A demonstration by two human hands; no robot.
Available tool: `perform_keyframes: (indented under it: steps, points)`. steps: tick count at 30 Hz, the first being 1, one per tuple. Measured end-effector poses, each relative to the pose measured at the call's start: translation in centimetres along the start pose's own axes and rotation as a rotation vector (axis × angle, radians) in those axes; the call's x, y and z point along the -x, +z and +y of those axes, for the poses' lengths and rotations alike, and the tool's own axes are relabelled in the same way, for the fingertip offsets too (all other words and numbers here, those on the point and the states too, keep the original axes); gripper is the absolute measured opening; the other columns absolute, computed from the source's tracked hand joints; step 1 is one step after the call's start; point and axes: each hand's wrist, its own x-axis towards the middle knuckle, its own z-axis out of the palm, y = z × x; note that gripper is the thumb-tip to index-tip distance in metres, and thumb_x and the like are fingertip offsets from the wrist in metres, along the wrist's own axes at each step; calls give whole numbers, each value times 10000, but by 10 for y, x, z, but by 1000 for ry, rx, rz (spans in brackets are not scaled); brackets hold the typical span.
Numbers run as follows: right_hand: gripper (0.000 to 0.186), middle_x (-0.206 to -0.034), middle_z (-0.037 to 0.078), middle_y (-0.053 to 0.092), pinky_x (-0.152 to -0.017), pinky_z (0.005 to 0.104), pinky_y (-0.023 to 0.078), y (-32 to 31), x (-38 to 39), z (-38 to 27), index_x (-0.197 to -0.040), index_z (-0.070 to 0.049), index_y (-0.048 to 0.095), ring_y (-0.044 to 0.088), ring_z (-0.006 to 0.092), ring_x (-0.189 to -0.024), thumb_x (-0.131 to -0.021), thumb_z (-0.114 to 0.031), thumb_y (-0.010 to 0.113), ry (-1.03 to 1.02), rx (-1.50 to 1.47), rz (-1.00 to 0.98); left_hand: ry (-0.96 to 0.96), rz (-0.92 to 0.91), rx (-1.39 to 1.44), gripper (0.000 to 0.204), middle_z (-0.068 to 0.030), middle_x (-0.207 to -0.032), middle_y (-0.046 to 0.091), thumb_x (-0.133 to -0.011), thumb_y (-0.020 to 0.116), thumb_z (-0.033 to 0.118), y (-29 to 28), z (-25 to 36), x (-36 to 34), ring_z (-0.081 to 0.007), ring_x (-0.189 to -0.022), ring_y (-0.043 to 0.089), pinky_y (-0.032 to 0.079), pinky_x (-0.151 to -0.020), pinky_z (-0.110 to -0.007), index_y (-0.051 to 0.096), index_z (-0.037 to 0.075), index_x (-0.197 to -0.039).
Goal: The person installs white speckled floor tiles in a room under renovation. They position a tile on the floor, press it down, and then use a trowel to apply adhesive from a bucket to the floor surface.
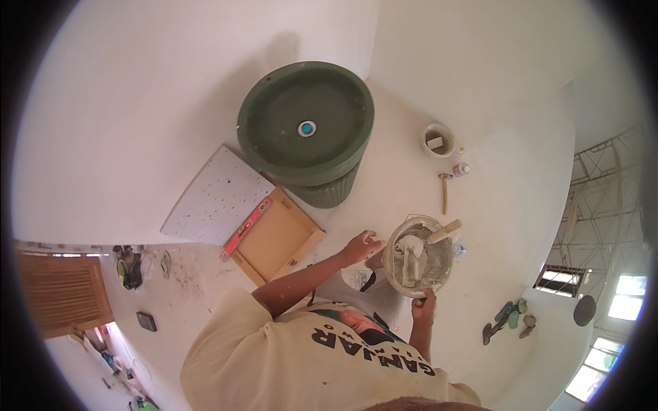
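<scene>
A round bucket [393, 268], smeared with pale dried mortar, is in front of me to the right. My right hand [423, 309] has its fingers closed over the bucket's near rim. Inside lie whitish paste and a flat, paste-coated tool [410, 266] whose kind I cannot make out. A wooden handle [445, 231] rests across the rim at the right; the tool's other end dips into the bucket. Just left of the bucket, my left hand [363, 248] is held in the air, fingers loosely bent and apart, with nothing in it.
Ahead stands a green pedestal basin [306, 157], a speckled panel [218, 198], shallow wooden box [277, 236] and red spirit level [245, 229] beside it. A hammer [445, 195], small bottle [461, 169] and white pail [439, 130] are at right. Footwear [507, 316] lies farther right.
</scene>
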Motion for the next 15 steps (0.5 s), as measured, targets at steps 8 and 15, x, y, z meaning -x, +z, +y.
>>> perform_keyframes:
  steps: [8,15]
  points:
    - [186,-868,30,568,-390,194,332,-4,128,108,-966,-66,504,490,86,-600,-784,-66,544,154,205,-224,54,191,-145,287,-71,-795,599,-775,646,201,-62,-46,149,-135,-728,568,464,-641,-277,574,-18,-947]
    - [115,-789,21,560,-434,214,355,5,146,180,-921,-65,531,482,88,-580,-823,-110,571,214,561,-455,96,207,386,280,-49,-885,616,-739,595,41,-129,-137,240,-118,-767,578,468,-680,-266,583,-13,-1013]
